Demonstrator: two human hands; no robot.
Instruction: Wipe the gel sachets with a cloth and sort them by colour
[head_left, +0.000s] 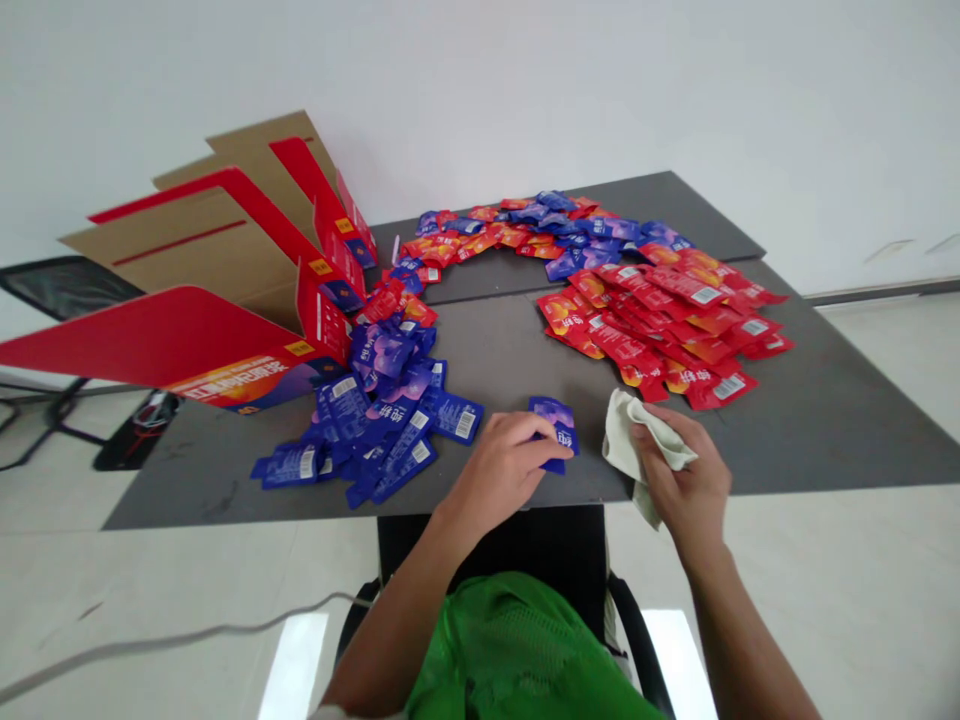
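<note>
My left hand (504, 465) has its fingers closed over a small blue and purple packet (559, 415) near the table's front edge. The packet lies flat or nearly so, and its lower part is partly covered by the fingers. To the right, my right hand (686, 475) grips a folded whitish cloth (624, 432), whose loose end hangs over the edge. Left of my left hand is a loose pile of blue packets (390, 415). Beyond my right hand spreads a heap of red and orange packets (660, 320).
Open red cardboard boxes (247, 375) with raised flaps stand at the table's left side. A mixed band of red and blue packets (517, 235) curves along the back of the grey table (487, 340). A cable (225, 630) runs across the floor at left.
</note>
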